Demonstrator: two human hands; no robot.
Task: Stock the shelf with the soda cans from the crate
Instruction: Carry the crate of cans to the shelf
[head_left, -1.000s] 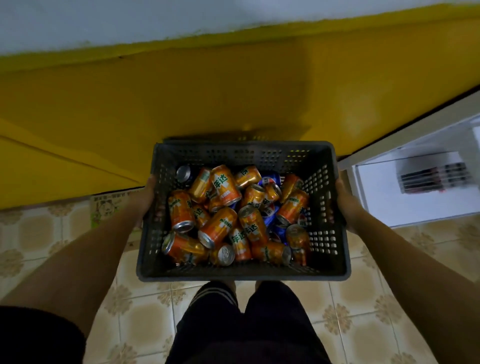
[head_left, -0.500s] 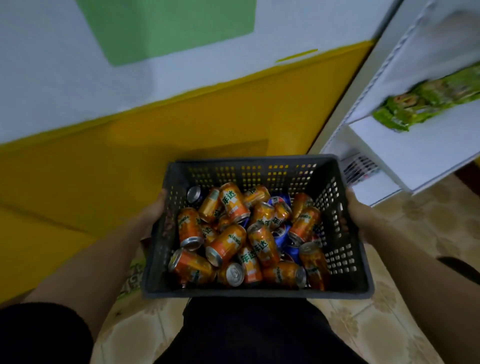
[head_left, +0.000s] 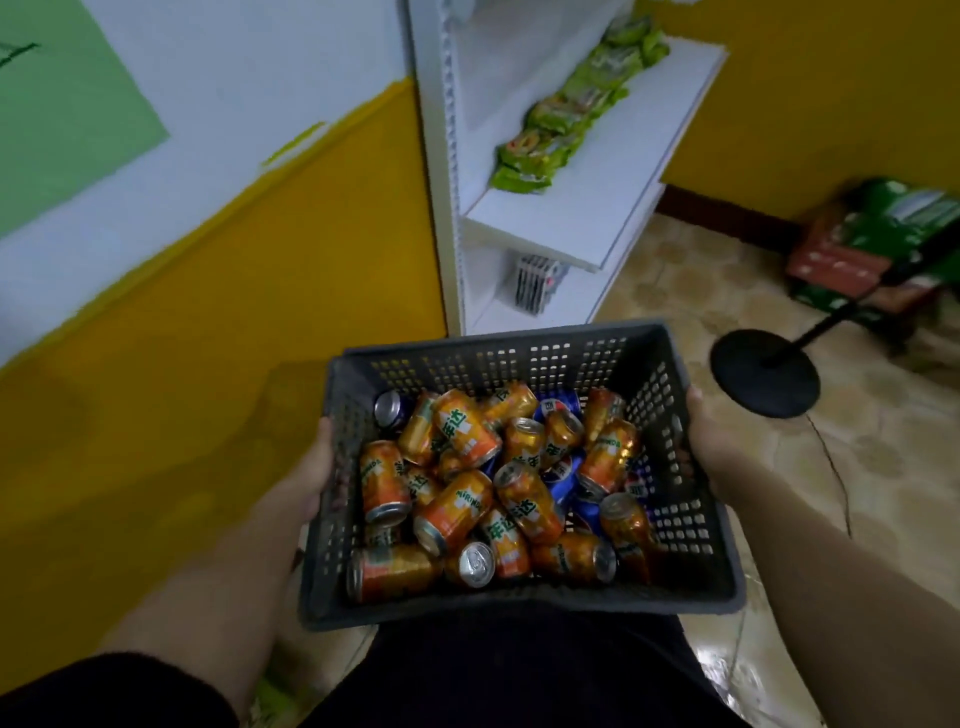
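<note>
A person's left hand (head_left: 311, 470) and right hand (head_left: 714, 449) are gripping a crate (head_left: 519, 608) of soda cans (head_left: 457, 506), carrying it toward the far shelf (head_left: 613, 182), likely needing setting down next.

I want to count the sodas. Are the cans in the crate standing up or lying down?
Lying down. The soda cans are jumbled on their sides in the crate, some stacked on others, with ends pointing different ways.

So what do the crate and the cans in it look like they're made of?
Crate: likely molded plastic, matte dark grey, with grid-perforated walls. Soda cans: probably thin aluminium, glossy printed orange or blue bodies with bare silvery ends and pull tabs.
</note>
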